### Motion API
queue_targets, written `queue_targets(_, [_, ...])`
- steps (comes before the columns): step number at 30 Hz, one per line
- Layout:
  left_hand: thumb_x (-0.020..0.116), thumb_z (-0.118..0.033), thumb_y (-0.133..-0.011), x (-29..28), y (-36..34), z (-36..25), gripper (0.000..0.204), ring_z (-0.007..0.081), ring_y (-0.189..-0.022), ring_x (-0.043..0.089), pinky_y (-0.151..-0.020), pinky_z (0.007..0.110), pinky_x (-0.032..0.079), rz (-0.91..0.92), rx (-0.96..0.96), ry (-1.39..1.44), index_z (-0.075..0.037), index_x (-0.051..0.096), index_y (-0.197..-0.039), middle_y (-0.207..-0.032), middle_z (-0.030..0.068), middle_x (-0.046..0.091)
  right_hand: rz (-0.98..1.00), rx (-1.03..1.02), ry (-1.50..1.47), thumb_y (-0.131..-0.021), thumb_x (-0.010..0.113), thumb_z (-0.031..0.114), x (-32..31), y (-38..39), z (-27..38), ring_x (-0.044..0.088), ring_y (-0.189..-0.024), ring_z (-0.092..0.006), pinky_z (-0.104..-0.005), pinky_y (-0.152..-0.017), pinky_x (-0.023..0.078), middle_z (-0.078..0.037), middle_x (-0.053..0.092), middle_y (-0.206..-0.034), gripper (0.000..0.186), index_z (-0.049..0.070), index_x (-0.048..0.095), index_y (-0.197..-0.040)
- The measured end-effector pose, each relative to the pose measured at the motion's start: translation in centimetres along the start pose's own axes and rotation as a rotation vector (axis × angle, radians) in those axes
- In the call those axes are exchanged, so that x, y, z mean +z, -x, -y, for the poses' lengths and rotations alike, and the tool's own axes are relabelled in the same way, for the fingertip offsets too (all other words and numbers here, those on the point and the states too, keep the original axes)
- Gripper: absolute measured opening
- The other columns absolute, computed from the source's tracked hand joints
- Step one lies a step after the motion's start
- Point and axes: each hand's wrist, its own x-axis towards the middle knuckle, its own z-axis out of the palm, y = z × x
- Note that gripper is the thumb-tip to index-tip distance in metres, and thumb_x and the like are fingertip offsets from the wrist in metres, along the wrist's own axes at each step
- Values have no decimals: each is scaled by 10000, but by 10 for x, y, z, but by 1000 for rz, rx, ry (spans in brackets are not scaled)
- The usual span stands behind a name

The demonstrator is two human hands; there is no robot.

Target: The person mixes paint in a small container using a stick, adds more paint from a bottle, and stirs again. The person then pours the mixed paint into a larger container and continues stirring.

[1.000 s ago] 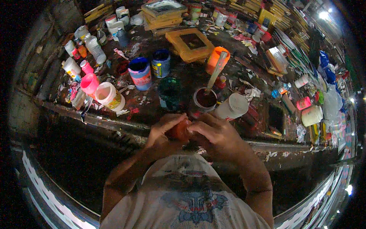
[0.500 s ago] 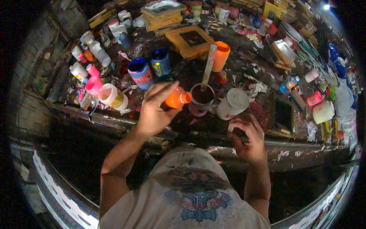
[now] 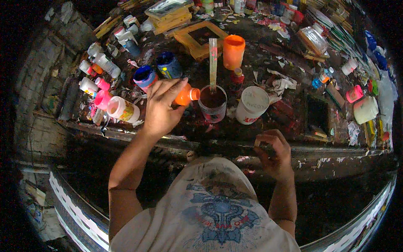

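Clamping round the orange bottle point(image 3: 183, 97), the fingers of the left hand point(image 3: 161, 107) hold it tilted, its uncapped mouth pointing at the tub point(image 3: 214, 114) from just beside that tub's left rim; whether mouth and rim touch, I cannot tell. The fingers of the right hand point(image 3: 275, 153) are curled inward, well apart from the tub, to its right and nearer the body; a pale bit shows at their tips, but I cannot tell whether they are closed on it.

Dark reddish-brown paint lies inside the tub, and a stick point(image 3: 213, 63) stands in it, leaning on the far side. Just right of the tub is a white lidded pot point(image 3: 252, 105); just beyond the tub, slightly right, a small red bottle point(image 3: 237, 77), then an orange pot point(image 3: 234, 54). Beyond the tub and to its left are two blue pots, one nearer point(image 3: 145, 77) and one farther point(image 3: 171, 69), and past them a wooden frame point(image 3: 187, 45). Well left of the tub, a pale pot point(image 3: 124, 110) tilts beside a pink pot point(image 3: 103, 98). Paper scraps litter the dark surface point(image 3: 266, 52) around.
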Motion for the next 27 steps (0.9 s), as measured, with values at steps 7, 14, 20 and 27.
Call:
queue_targets(7, [946, -59, -706, 7, -8, 1, 769, 323, -1253, 659, -1101, 473, 464, 33, -9, -53, -141, 741, -1442, -1355, 68, 753, 5, 50, 2, -761, 848, -119, -3, 10, -5, 735, -1009, -355, -423, -855, 598, -168, 735, -1100, 484, 39, 723, -1201])
queue_targets(14, [936, -44, -693, 10, -14, 4, 762, 311, -1268, 649, -1125, 471, 451, 47, 15, -101, -139, 752, -1427, -1367, 63, 748, 1, 85, -19, -761, 851, -121, -3, 12, -3, 738, -1008, -341, -420, -858, 601, -165, 731, -1094, 487, 52, 721, -1197])
queue_targets(20, [931, -46, -702, 8, -19, 2, 741, 308, -1262, 650, -1136, 475, 443, 63, 41, -112, -131, 756, -1416, -1361, 66, 747, -8, 40, 24, -760, 857, -115, -2, 11, -2, 741, -1006, -342, -420, -855, 604, -161, 732, -1095, 489, 53, 722, -1199])
queue_targets(27, [921, -53, -723, 5, -26, -1, 681, 299, -1255, 664, -1146, 487, 434, 68, 88, -125, -102, 766, -1385, -1344, 67, 751, -9, 55, 14, -760, 863, -108, 0, 10, 0, 746, -998, -342, -418, -843, 608, -163, 732, -1089, 489, 50, 729, -1203])
